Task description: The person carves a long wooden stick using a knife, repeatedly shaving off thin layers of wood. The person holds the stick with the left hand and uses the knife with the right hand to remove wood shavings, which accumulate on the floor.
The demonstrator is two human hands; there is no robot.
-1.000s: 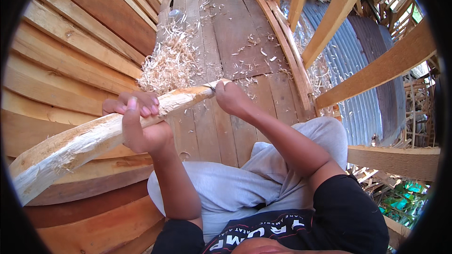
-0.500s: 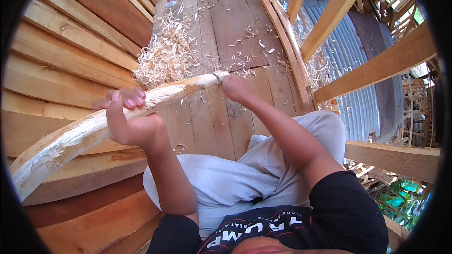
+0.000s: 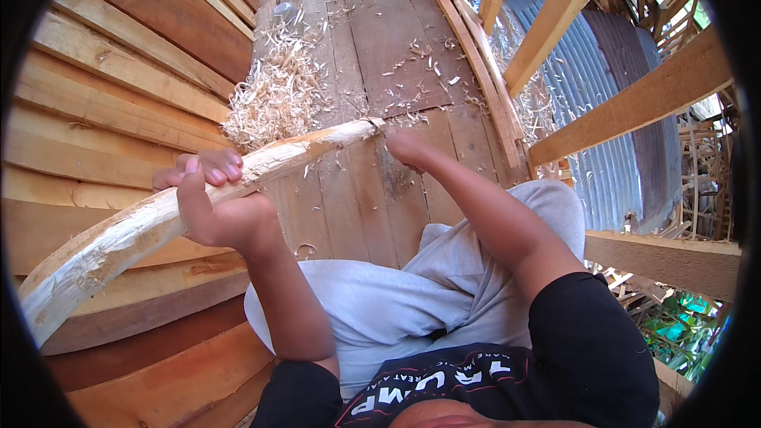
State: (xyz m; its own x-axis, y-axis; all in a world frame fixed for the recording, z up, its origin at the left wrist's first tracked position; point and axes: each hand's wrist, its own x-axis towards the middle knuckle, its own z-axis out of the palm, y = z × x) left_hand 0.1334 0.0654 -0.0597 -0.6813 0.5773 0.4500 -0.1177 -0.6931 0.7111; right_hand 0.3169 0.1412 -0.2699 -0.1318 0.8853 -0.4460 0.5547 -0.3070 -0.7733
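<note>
A long, pale peeled wooden pole (image 3: 119, 242) slants from the lower left up to the middle, its surface rough with cut marks. My left hand (image 3: 226, 206) is closed on its middle, the thumb and fingertips showing on top. At the pole's far right end my right hand (image 3: 408, 149) is in a fist. From the fist a thin dark knife blade (image 3: 373, 124) reaches to the pole's tip; the handle is hidden in my fingers.
Curled wood shavings (image 3: 281, 95) lie heaped on the plank floor (image 3: 349, 222) beyond the pole, near a small clear container (image 3: 285, 11). A wooden plank wall (image 3: 103, 111) borders the left. Wooden rails (image 3: 634, 103) and corrugated metal sheeting (image 3: 583, 95) lie to the right.
My right hand has moved slightly right and nearer to me, away from the pole's tip, so the blade shows more. My left hand and the pole stay nearly in place.
</note>
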